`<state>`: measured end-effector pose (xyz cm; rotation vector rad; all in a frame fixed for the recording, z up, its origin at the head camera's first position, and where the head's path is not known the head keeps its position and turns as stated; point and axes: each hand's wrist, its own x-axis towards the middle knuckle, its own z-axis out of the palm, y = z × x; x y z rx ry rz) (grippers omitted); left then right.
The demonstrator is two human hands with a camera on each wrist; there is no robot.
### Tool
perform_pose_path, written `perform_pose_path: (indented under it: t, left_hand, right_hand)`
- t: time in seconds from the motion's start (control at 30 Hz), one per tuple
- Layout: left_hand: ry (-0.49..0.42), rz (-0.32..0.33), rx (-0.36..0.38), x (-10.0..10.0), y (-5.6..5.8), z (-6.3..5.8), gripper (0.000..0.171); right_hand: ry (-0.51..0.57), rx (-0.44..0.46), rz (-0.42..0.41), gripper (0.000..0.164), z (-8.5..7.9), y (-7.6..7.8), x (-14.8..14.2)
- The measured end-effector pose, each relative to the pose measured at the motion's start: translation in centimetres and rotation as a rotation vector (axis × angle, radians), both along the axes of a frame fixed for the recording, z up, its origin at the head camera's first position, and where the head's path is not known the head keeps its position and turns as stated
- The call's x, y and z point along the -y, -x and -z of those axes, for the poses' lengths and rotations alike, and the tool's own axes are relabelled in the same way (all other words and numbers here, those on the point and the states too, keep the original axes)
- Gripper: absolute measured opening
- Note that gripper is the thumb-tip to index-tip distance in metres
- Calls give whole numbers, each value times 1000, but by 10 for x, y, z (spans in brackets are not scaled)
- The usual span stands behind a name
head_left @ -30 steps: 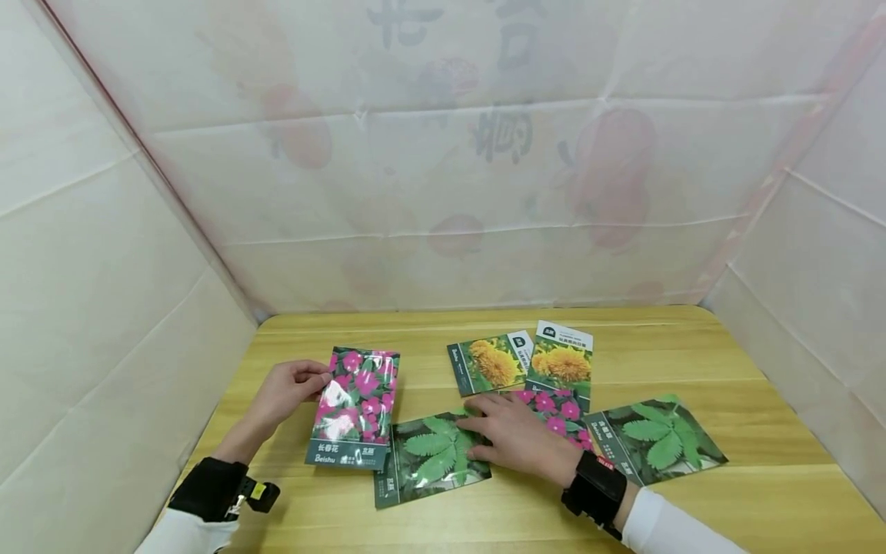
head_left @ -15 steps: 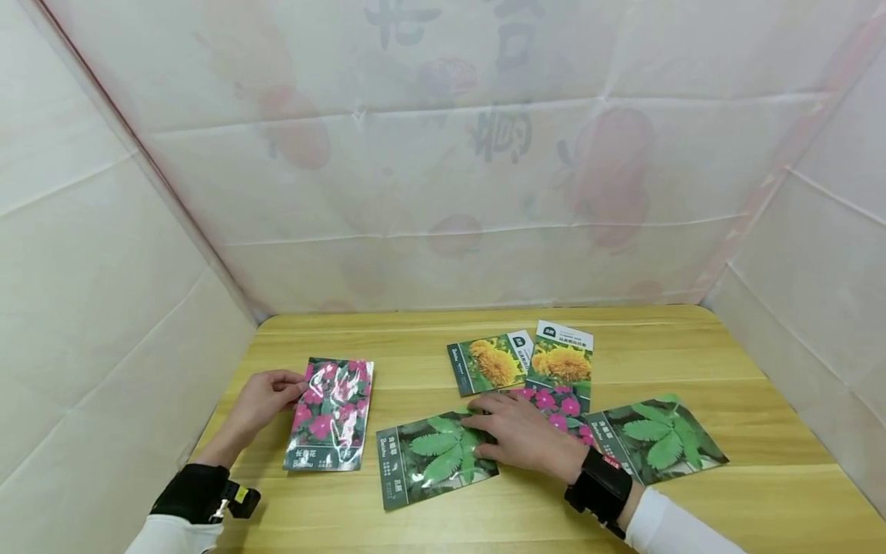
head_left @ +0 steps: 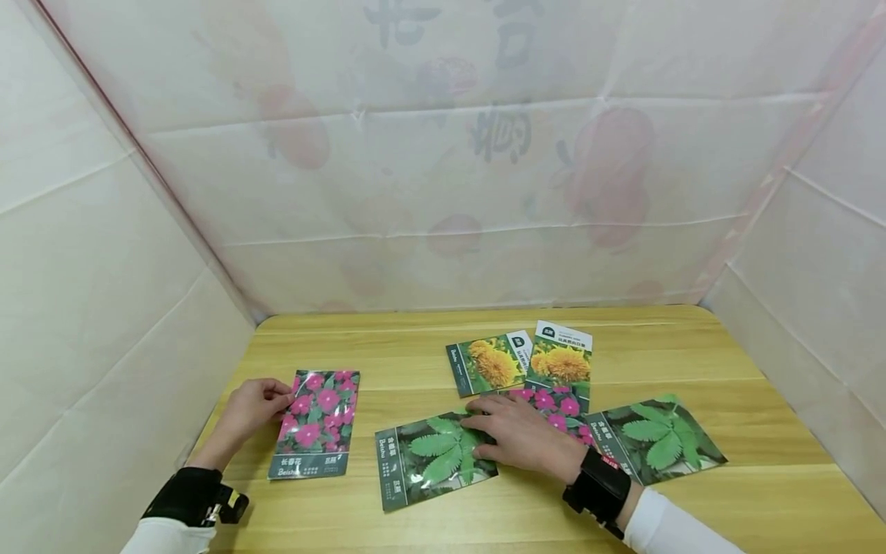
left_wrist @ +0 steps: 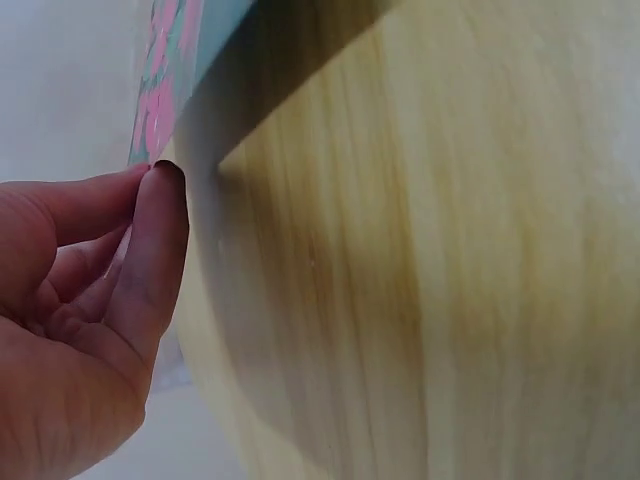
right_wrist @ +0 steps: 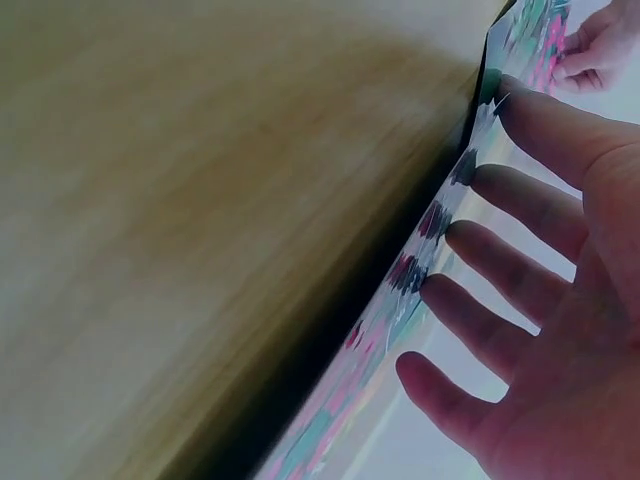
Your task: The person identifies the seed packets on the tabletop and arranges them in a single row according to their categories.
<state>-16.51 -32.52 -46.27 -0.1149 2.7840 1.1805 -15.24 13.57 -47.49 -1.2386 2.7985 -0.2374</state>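
My left hand (head_left: 251, 414) pinches the left edge of a seed packet with pink flowers (head_left: 320, 415) at the left of the table. In the left wrist view, thumb and fingertip meet on that packet's edge (left_wrist: 160, 115), which stands above the wood with a shadow under it. My right hand (head_left: 522, 435) lies with fingers spread over the right end of a green-leaf seed packet (head_left: 443, 454) and over a second pink-flower packet (head_left: 566, 408), partly hidden beneath the hand. Separate fingertips (right_wrist: 432, 285) touch the packets in the right wrist view.
Two packets with yellow flowers, one lying slanted (head_left: 487, 363) and one nearly straight (head_left: 562, 360), overlap at the back. Another green-leaf packet (head_left: 661, 438) lies to the right, beside my right wrist. Pale cloth walls (head_left: 443, 185) enclose the wooden table (head_left: 311, 531).
My left hand has drawn its pink-flower packet left and nearer me, off the green-leaf packet it overlapped. That green-leaf packet shifted slightly right; my right hand has barely moved.
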Motion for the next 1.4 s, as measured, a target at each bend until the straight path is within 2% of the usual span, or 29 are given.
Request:
perform_pose_path:
  t: [0.33,0.57,0.73,0.9,1.0,1.13,1.23,1.4]
  left_hand:
    - [86,-11,14,0,3,2,15]
    - [134,-10,-5,0,2,5,16]
    - [201,-38,-54,-2,1,4,19]
    - [183,-65,-137,-8,0,2,24]
    - [193,-53,-223,-3,11,26,33]
    - [176,-12,-309,5,34,66,43]
    - [131,28,-332,-3,45,73,42]
    - [96,97,-381,-25,56,74,32]
  right_hand:
    - [12,6,-2,53,-1,-2,-1]
    - [55,-7,-9,54,-3,-1,-5]
    - [123,-31,43,52,-11,2,-24]
    - [147,-60,141,54,-16,8,-52]
    - [141,-81,217,54,-14,9,-70]
    - [133,-91,303,55,-12,10,-89]
    - [128,-77,341,56,-10,13,-100]
    - [104,-61,372,56,-7,17,-112]
